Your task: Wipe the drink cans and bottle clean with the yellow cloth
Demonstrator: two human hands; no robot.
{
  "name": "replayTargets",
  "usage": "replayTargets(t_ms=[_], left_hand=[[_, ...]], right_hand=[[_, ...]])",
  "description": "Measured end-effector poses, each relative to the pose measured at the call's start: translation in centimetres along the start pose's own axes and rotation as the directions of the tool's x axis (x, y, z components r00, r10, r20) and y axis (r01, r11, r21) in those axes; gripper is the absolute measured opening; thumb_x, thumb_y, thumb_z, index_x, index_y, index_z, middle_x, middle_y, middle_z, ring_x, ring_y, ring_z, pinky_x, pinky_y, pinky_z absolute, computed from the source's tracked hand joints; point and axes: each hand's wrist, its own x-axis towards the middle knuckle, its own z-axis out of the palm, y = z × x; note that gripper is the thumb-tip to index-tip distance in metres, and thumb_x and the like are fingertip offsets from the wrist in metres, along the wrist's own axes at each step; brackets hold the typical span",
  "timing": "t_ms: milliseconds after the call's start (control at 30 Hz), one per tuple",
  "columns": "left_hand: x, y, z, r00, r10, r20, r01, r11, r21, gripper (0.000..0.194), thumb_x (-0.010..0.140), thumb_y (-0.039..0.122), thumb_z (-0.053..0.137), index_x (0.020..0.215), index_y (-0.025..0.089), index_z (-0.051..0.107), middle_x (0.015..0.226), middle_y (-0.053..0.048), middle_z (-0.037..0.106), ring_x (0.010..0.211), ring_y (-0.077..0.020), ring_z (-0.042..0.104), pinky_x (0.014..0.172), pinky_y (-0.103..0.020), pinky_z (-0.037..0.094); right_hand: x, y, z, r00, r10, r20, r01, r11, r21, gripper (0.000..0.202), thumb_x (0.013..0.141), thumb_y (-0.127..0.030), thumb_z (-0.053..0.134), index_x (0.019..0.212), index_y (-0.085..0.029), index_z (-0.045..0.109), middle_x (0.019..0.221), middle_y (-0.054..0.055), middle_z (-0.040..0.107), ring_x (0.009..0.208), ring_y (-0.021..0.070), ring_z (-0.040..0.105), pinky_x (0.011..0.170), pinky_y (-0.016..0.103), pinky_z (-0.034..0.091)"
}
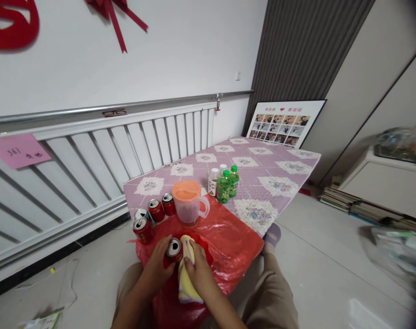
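Observation:
My left hand (159, 266) is wrapped round a red can (174, 250) with an open top, low in the view. Close beside it on the right, my right hand (198, 269) grips a folded yellow cloth (187, 285) with pale purple edges. Under both hands lies a red plastic sheet (233, 242), and part of a red dish (208, 256) shows behind the cloth. Just beyond my hands stands a clear pitcher (188, 208) with an orange lid, its handle pointing right. The can's lower part is hidden.
Several opened cans (156, 211) stand at the left table edge. Green-capped bottles (224, 187) and white-capped bottles (213, 182) stand behind the pitcher on the purple tablecloth (244, 161). A white radiator (101, 160) runs along the wall. A photo board (283, 122) leans behind the table.

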Motion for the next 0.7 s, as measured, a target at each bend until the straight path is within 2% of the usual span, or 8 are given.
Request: replayTargets(t_ms=[200,333,500,700], left_hand=[[-0.2,1.1,0.3,0.992,-0.059,-0.11,0.061,0.998,0.016,0.061,0.07,0.016,0.063,0.129,0.021,0.05,0.128,-0.012,0.056,0.121,-0.0301,0.054,0.105,-0.053,0.043],[0.0,1.6,0.4,0.991,-0.053,-0.125,0.056,0.998,0.018,0.058,0.069,0.016,0.065,0.125,0.021,0.052,0.123,-0.011,0.058,0.117,-0.0301,0.055,0.102,-0.053,0.045],[-0.2,0.9,0.3,0.995,-0.005,-0.096,0.011,0.998,0.064,0.066,0.067,0.015,0.062,0.131,0.022,0.048,0.129,-0.012,0.055,0.124,-0.031,0.051,0.107,-0.054,0.041],[-0.5,-0.2,0.4,0.997,0.007,-0.081,-0.002,0.998,0.061,0.068,0.065,0.01,0.056,0.131,0.02,0.046,0.134,-0.013,0.054,0.128,-0.0299,0.05,0.109,-0.053,0.039]], right_hand=[[0.0,-1.5,-0.1,0.996,-0.059,-0.072,0.061,0.998,0.026,0.054,0.088,-0.024,0.046,0.141,-0.016,0.042,0.147,0.014,0.044,0.138,0.0225,0.039,0.114,0.042,0.034],[0.2,-1.2,0.1,0.995,-0.059,-0.075,0.06,0.998,0.012,0.053,0.087,-0.024,0.047,0.14,-0.017,0.043,0.146,0.013,0.045,0.137,0.0228,0.04,0.113,0.042,0.035],[0.2,0.2,0.5,1.0,-0.006,-0.018,0.006,1.0,-0.001,0.054,0.082,-0.017,0.048,0.136,-0.016,0.049,0.137,0.014,0.053,0.13,0.0243,0.049,0.11,0.042,0.039],[0.2,0.5,0.5,1.0,-0.012,-0.003,0.012,1.0,0.001,0.055,0.082,-0.017,0.047,0.137,-0.009,0.048,0.138,0.017,0.052,0.131,0.0256,0.048,0.111,0.041,0.038]])
